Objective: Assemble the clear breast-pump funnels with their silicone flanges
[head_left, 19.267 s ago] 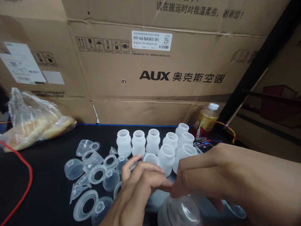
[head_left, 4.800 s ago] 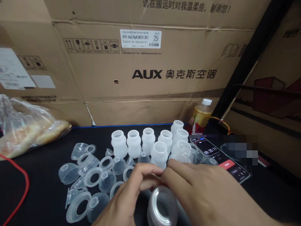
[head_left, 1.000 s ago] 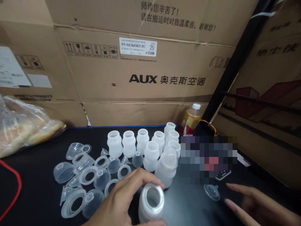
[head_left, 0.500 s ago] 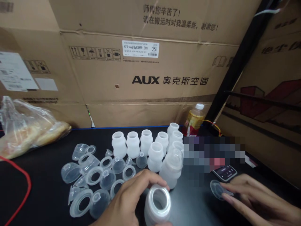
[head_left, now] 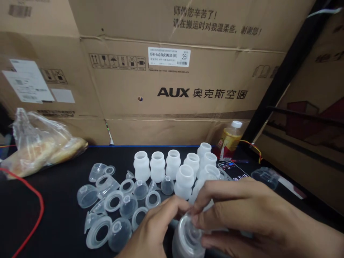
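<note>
My left hand (head_left: pixel 150 233) grips a translucent white bottle (head_left: pixel 185 243) at the bottom centre of the view. My right hand (head_left: pixel 242 211) holds a small clear disc part (head_left: pixel 190 229) with its fingertips right on the bottle's mouth. Both hands meet over the bottle. Behind them stand several open white bottles (head_left: pixel 172 165) in rows on the black mat (head_left: pixel 53 222). To the left lies a heap of clear caps, rings and nipples (head_left: pixel 115 200).
A phone (head_left: pixel 232 170) with a running timer lies right of the bottles, a clear cap (head_left: pixel 264 176) beyond it. A drink bottle (head_left: pixel 229 139) stands against large cardboard boxes (head_left: pixel 172 93). A plastic bag with bread (head_left: pixel 40 147) and a red cable (head_left: pixel 32 222) lie at left.
My right hand picked up the clear disc from the mat at right and brought it left onto the mouth of the bottle in my left hand. The camera shifted slightly.
</note>
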`<state>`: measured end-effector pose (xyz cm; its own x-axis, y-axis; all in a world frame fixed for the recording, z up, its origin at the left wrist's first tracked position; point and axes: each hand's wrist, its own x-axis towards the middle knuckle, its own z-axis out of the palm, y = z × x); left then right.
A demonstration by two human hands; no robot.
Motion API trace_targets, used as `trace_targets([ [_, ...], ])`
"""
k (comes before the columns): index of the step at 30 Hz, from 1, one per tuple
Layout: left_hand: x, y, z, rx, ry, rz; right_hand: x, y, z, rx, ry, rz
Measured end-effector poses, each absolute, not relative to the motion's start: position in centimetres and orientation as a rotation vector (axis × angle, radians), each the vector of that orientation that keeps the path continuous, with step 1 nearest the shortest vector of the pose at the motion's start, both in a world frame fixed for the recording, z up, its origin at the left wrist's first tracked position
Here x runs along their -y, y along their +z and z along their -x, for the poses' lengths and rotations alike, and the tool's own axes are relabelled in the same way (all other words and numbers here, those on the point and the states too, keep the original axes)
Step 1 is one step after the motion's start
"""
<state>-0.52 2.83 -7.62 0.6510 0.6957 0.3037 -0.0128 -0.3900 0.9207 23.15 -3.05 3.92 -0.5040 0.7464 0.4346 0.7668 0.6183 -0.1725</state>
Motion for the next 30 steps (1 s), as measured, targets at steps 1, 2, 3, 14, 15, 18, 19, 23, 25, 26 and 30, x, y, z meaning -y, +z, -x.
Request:
trace_targets([
  [1,-2.9,-7.9,0.5,-0.539,0.858,-1.825,2.6,4.6,-22.7,2.4,-0.042,1.193],
  [2,-2.9,-8.2,0.5,-0.54,0.873,-1.833,2.2,5.2,-22.3,2.424,-0.014,1.187],
  [3,-2.9,-8.4,0.5,-0.541,0.885,-1.842,1.9,5.6,-22.1,2.444,0.023,1.179],
  [14,-2.7,-8.3,0.8,-0.626,0.836,-1.836,0.8,6.0,-23.1,2.492,0.579,1.036],
  [15,-2.7,-8.4,0.9,-0.619,0.858,-1.846,0.7,5.8,-23.3,2.488,0.58,1.012],
  [18,-2.7,-8.3,0.9,-0.588,0.92,-1.859,0.6,5.5,-23.6,2.502,0.522,0.962],
  [19,-2.6,-8.1,1.0,-0.592,0.911,-1.858,0.6,5.4,-23.6,2.501,0.523,0.968],
  [23,-2.1,-6.8,1.0,-0.706,0.814,-1.838,0.7,5.3,-23.4,2.458,0.552,0.995],
  [25,-2.0,-6.4,0.9,-0.717,0.805,-1.831,0.7,5.3,-23.2,2.429,0.545,0.976],
  [26,-2.0,-6.2,0.9,-0.687,0.815,-1.834,0.7,5.3,-23.2,2.414,0.547,0.979],
  [30,-1.5,-5.3,0.9,-0.736,0.759,-1.792,0.8,5.0,-23.1,2.417,0.592,0.969],
])
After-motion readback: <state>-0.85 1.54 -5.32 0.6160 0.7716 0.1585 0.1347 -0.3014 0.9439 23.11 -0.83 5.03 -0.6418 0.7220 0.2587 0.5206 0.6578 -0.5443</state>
